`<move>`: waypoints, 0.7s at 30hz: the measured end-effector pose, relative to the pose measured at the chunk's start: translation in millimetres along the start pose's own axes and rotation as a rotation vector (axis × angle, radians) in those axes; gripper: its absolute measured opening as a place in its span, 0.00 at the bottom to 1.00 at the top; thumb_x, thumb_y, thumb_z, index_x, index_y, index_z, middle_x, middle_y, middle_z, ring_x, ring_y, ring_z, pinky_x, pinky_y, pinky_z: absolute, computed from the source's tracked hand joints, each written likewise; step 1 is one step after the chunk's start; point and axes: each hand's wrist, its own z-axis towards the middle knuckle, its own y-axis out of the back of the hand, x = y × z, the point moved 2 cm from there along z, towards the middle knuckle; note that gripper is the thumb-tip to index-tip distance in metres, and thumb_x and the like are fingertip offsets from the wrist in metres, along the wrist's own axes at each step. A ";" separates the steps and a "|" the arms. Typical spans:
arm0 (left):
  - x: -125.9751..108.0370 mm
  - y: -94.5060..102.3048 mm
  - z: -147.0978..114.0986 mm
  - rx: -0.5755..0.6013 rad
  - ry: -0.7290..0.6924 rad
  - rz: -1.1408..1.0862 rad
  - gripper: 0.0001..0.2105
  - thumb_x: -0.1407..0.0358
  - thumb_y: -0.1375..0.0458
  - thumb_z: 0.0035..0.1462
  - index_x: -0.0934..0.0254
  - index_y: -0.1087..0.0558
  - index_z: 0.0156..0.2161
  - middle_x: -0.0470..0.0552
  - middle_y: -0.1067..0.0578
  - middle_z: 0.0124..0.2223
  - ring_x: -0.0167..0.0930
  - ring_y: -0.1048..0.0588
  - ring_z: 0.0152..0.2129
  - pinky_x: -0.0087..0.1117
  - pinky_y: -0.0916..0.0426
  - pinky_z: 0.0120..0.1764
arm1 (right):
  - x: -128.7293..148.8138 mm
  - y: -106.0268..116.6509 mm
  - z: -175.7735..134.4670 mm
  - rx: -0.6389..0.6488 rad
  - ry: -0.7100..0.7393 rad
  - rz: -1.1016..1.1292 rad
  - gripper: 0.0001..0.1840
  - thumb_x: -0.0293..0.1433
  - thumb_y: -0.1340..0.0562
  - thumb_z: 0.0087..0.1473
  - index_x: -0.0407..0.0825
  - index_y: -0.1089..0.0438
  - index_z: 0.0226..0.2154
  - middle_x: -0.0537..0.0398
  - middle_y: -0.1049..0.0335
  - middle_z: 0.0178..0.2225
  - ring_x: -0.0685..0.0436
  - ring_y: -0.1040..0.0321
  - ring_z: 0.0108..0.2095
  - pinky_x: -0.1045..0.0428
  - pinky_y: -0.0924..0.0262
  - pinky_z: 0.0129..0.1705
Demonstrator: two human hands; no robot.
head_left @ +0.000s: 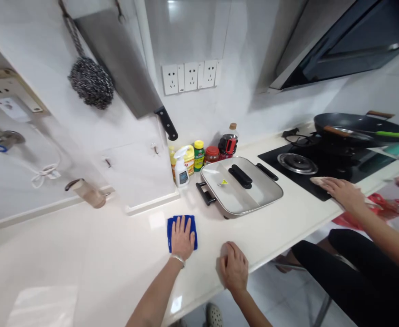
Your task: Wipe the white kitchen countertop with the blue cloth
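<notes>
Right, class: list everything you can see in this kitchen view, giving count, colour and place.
cloth: 1, blue, on countertop under left hand
countertop: 1, white
electric skillet: 1, silver with black handles, centre counter
spray bottle: 1, white, by wall
jars and bottles: several, mixed colours, behind skillet
gas hob: 1, black, right
wok: 1, black, on hob
cleaver: 1, steel, hanging
steel scourer: 1, grey, hanging
sockets: 3, white, wall
co-worker's hand: on hob edge
left hand: flat on cloth
right hand: on counter edge
</notes>
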 end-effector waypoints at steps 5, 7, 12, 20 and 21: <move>-20.0 8.7 -64.6 0.034 -0.077 -0.012 0.30 0.60 0.53 0.65 0.56 0.54 0.70 0.52 0.49 0.72 0.41 0.51 0.69 0.52 0.48 0.67 | -2.3 -4.9 -5.0 -0.034 0.019 -0.014 0.23 0.32 0.50 0.59 0.45 0.37 0.55 0.42 0.35 0.57 0.37 0.40 0.56 0.41 0.50 0.57; -18.4 19.1 -89.7 0.070 -0.140 -0.020 0.31 0.59 0.54 0.66 0.55 0.56 0.71 0.51 0.51 0.73 0.41 0.51 0.69 0.52 0.47 0.67 | -3.7 -6.1 -6.8 -0.044 0.027 -0.024 0.23 0.33 0.50 0.59 0.44 0.37 0.55 0.42 0.35 0.57 0.36 0.39 0.55 0.41 0.49 0.56; 17.2 57.6 -157.6 0.098 -0.163 0.054 0.31 0.60 0.53 0.65 0.51 0.56 0.70 0.46 0.52 0.73 0.37 0.51 0.69 0.47 0.46 0.67 | -8.8 -8.3 -11.6 -0.064 0.073 -0.030 0.24 0.34 0.52 0.61 0.44 0.37 0.56 0.42 0.35 0.57 0.36 0.38 0.55 0.42 0.46 0.54; 143.4 112.0 -276.7 0.033 0.162 0.278 0.29 0.62 0.53 0.64 0.52 0.50 0.69 0.47 0.44 0.71 0.36 0.47 0.68 0.48 0.44 0.65 | -11.0 -8.7 -15.2 -0.103 0.104 0.032 0.24 0.36 0.52 0.61 0.46 0.38 0.57 0.42 0.34 0.56 0.34 0.36 0.54 0.38 0.42 0.54; 165.0 117.0 -294.4 0.027 0.230 0.276 0.29 0.61 0.53 0.64 0.52 0.48 0.69 0.47 0.43 0.71 0.36 0.46 0.68 0.48 0.43 0.65 | -11.4 -9.2 -15.9 -0.105 0.120 0.034 0.24 0.36 0.52 0.61 0.46 0.39 0.57 0.41 0.34 0.56 0.34 0.36 0.54 0.38 0.42 0.54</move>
